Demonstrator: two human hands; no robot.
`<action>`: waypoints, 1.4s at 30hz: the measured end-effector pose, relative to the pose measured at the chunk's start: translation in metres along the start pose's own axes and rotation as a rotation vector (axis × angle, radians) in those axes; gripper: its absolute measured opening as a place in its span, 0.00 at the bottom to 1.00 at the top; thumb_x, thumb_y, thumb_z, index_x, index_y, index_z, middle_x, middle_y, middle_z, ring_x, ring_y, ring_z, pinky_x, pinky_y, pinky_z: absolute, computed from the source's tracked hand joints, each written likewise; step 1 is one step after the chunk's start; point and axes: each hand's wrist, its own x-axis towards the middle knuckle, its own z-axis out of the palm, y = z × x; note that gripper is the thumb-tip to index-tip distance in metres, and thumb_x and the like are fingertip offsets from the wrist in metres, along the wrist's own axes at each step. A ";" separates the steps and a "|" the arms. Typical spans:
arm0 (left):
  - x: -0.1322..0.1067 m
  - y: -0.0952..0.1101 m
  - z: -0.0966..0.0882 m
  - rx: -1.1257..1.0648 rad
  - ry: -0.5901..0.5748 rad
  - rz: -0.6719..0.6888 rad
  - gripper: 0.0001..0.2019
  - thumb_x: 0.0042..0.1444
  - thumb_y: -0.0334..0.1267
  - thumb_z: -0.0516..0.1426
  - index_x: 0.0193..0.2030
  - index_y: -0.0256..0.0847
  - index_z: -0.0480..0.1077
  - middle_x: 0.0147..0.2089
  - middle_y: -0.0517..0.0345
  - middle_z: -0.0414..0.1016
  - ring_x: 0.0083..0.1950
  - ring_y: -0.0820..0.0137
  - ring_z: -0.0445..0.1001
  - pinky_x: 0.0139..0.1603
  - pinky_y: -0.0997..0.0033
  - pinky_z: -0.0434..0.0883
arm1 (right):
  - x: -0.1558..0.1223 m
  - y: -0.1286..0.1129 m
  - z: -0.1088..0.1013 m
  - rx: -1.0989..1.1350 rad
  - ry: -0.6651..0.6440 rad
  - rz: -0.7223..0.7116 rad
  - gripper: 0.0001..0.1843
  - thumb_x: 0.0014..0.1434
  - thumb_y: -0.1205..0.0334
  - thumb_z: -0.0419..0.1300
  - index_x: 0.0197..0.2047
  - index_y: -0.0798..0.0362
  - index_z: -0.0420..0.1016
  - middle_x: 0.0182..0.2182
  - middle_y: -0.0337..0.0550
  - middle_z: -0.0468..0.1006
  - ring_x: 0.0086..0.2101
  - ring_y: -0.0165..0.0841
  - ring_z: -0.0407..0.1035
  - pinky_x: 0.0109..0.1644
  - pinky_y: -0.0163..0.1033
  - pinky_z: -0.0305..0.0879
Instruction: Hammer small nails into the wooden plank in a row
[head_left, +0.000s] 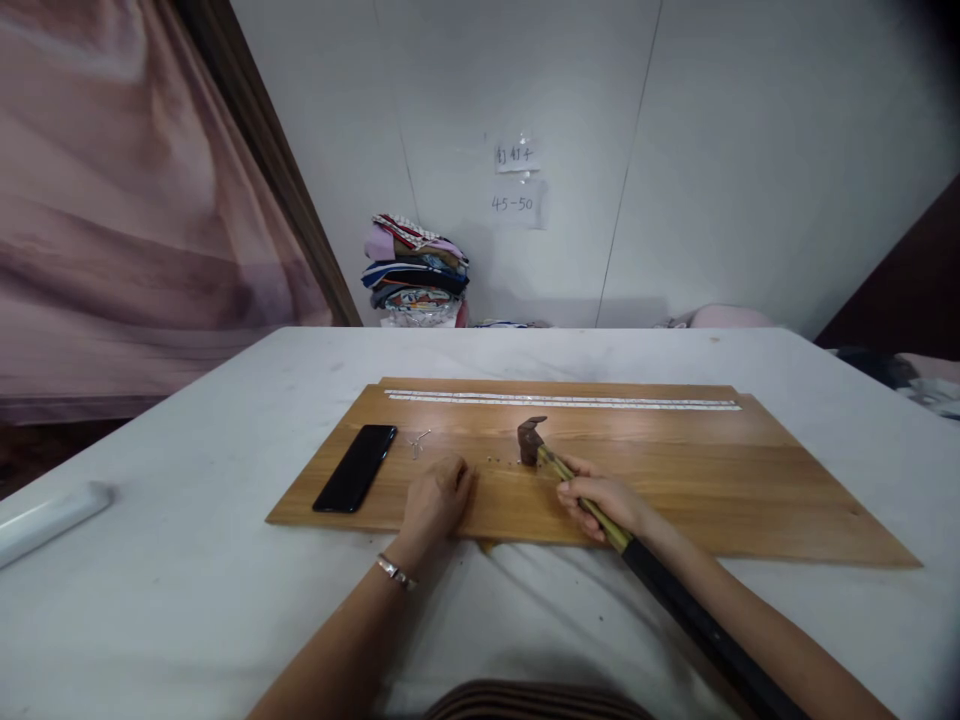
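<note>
My right hand is wrapped round the yellowish handle of a claw hammer, near its head. The rusty brown head is low over a wooden board, its claw pointing up and right; I cannot tell whether its face touches the wood. Several small nail heads form a short row left of the hammer head. My left hand rests on the board left of that row, fingers curled in and nothing visible in them. Several loose nails lie beyond it.
A black phone lies on the board's left side. Two white measuring strips run along its far edge. The board lies on a white-covered table, with a white roll at left. Folded clothes are stacked by the wall.
</note>
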 end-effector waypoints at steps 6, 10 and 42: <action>0.000 0.001 0.000 0.003 0.006 0.011 0.15 0.65 0.44 0.45 0.35 0.41 0.68 0.37 0.52 0.77 0.43 0.64 0.75 0.40 0.70 0.62 | -0.002 -0.004 0.002 0.000 -0.007 -0.014 0.41 0.46 0.59 0.60 0.64 0.56 0.58 0.16 0.25 0.64 0.10 0.21 0.52 0.10 0.26 0.51; 0.000 0.001 -0.001 0.002 -0.005 -0.002 0.15 0.65 0.44 0.45 0.36 0.41 0.69 0.37 0.51 0.77 0.44 0.64 0.75 0.41 0.70 0.62 | 0.000 -0.001 0.001 -0.006 -0.007 -0.005 0.41 0.47 0.60 0.60 0.64 0.56 0.56 0.16 0.26 0.65 0.10 0.21 0.53 0.09 0.26 0.51; 0.000 0.000 0.004 0.013 0.052 0.051 0.14 0.64 0.44 0.47 0.35 0.41 0.69 0.38 0.53 0.77 0.41 0.66 0.75 0.39 0.70 0.62 | 0.000 0.004 -0.004 0.008 -0.015 -0.003 0.32 0.46 0.62 0.61 0.56 0.55 0.63 0.19 0.27 0.67 0.10 0.20 0.53 0.09 0.26 0.50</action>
